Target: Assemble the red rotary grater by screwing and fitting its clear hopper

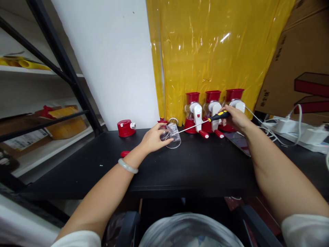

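The left hand's (153, 138) grip pinches a clear cup-like part (174, 141) toward the back of the desk (195, 168), while the right's (236, 117) wraps the handle of a screwdriver (216, 116) whose shaft reaches the part. That clear piece looks light, stiff and slick (brittle too, I'd guess), best held by its outer wall, fingers clear of the tip.

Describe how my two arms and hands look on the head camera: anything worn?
Both hands are gloveless. The left hand has a smooth, pale, rounded bangle at its wrist; the right hand shows no bangle. Bare forearms end in white sleeves. No markings or cables show on either arm.
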A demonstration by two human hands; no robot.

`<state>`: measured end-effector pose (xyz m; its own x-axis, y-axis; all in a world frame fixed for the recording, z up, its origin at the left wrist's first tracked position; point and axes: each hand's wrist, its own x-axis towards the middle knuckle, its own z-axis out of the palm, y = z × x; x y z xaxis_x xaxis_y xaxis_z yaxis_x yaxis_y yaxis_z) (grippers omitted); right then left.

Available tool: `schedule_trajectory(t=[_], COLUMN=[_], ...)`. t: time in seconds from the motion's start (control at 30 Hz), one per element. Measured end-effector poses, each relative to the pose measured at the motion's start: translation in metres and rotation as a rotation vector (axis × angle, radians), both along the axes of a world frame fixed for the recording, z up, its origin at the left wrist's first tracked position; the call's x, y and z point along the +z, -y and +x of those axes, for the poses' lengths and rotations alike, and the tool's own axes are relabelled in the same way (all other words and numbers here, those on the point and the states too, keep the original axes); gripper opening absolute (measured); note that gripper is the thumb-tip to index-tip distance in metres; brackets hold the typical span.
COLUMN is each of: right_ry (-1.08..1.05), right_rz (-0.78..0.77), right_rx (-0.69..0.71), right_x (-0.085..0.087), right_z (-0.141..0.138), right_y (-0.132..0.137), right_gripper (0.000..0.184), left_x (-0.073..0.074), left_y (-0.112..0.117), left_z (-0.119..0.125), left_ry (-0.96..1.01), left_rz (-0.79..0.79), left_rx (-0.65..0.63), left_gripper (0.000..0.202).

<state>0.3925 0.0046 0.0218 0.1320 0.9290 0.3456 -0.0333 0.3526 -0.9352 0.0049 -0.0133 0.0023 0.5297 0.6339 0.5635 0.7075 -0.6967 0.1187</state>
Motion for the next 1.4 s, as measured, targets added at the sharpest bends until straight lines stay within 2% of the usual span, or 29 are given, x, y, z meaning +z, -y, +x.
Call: schedule_trajectory(t=[0.13,0.3,0.47,0.63,0.9,1.4], right_ry=[-0.057,-0.051,0.082,0.179,0.042,-0.074], right_rz=[-0.068,0.002,0.106,0.162,0.260,0.276], right_rx=[0.070,0.051,0.010,-0.150,-0.248,-0.285], right_x=[0.003,0.000,-0.006,-0.008,-0.011,-0.004], right_z=[0.002,0.002,-0.001,-0.005,-0.007,-0.013], right_y=[0.002,0.001,-0.003,-0.003,-0.013,-0.007], right_gripper=[0.014,0.013,0.037,0.048,0.042,0.042], left_x=[-0.002,-0.004,-0.003,-0.004,-0.001,-0.003], left_y=[-0.002,-0.004,-0.004,-0.003,-0.006,-0.011], left_z=[0.000,-0.001,-0.001,0.000,-0.003,-0.005], left_ry=[0.006,0.009,0.012,0.032,0.069,0.175], left_rz=[0.018,0.029,0.037,0.044,0.074,0.047], left_rx=[0.000,-0.004,-0.020,-0.037,-0.040,-0.085], left_gripper=[0.045,0.045,0.045,0.045,0.043,0.036])
